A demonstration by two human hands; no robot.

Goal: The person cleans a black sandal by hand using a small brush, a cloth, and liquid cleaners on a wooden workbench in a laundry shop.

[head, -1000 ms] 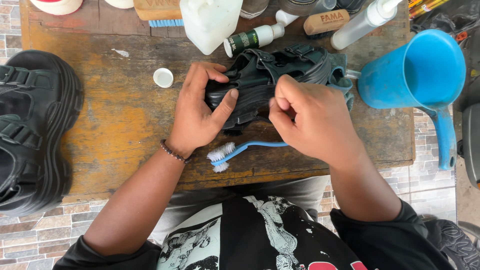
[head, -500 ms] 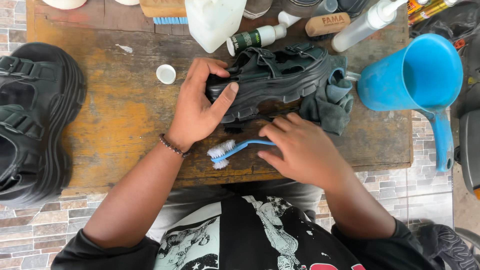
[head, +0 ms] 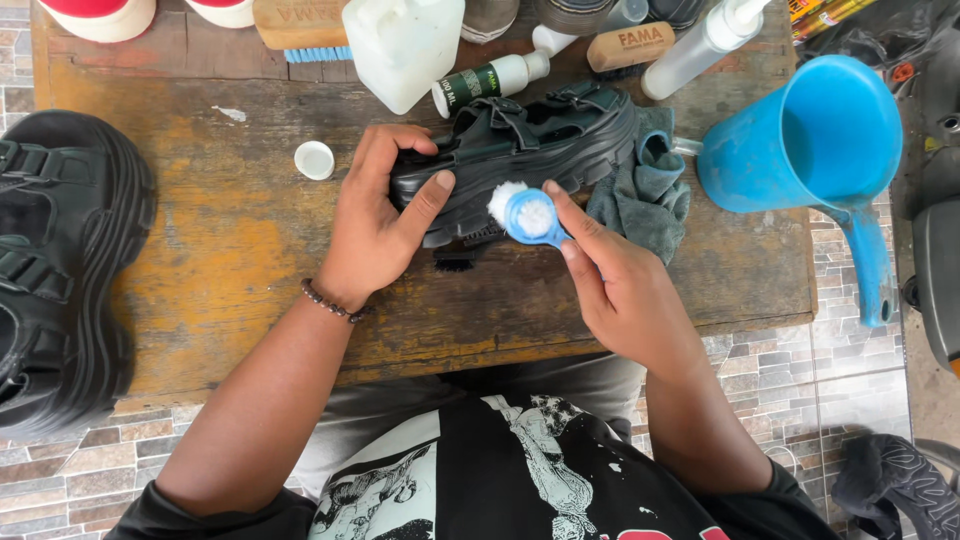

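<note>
Left hand [head: 375, 225] grips the black sandal [head: 520, 150] by its sole. Right hand [head: 620, 285] holds the blue brush [head: 530, 215] against that sole, bristles touching

Black chunky sandal [head: 530, 150], blue brush [head: 530, 215] against sole

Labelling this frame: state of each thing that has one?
left hand: gripping black sandal, which lies on its side
right hand: holding blue brush, bristles against the sole
small white cap: off, loose on wooden table
blue jug: tipped, mouth towards camera
grey cloth: crumpled
second sandal: untouched
</note>
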